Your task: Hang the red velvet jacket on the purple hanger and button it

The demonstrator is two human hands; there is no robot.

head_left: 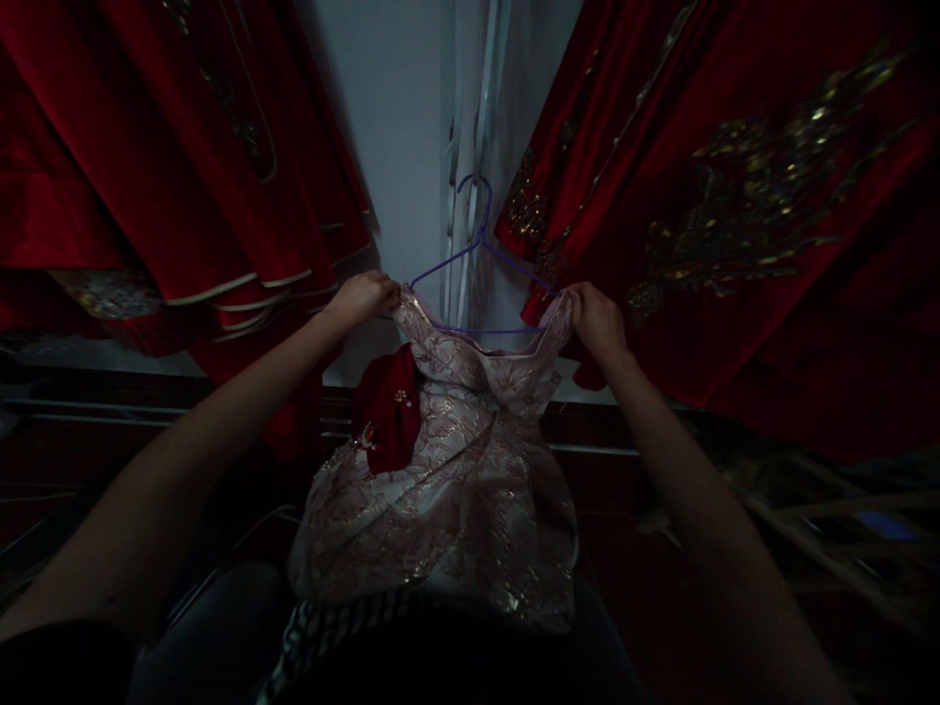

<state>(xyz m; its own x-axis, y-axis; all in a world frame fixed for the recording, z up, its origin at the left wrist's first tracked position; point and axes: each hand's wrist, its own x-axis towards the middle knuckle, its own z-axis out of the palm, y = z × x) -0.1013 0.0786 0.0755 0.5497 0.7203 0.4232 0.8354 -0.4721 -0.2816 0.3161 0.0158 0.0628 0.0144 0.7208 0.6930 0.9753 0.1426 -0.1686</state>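
Observation:
A pale pink brocade dress (470, 450) with a shiny woven pattern hangs in front of me on a purple hanger (449, 260). My left hand (369, 297) pinches the dress at its left shoulder, by the hanger's end. At the opposite shoulder, my right hand (593, 318) is closed on the fabric in the same way. The hanger's hook points up and its lower bar shows across the neckline. A dark red piece of cloth (395, 411) with small beaded ornaments lies against the dress's left side. The dress's lower part reaches my lap.
Red garments with gold trim (168, 147) hang on the left, and a red garment with gold sequin embroidery (771, 196) hangs on the right. Between them is a pale wall (397, 117) with narrow vertical rails. Dim, unclear items lie low on the right.

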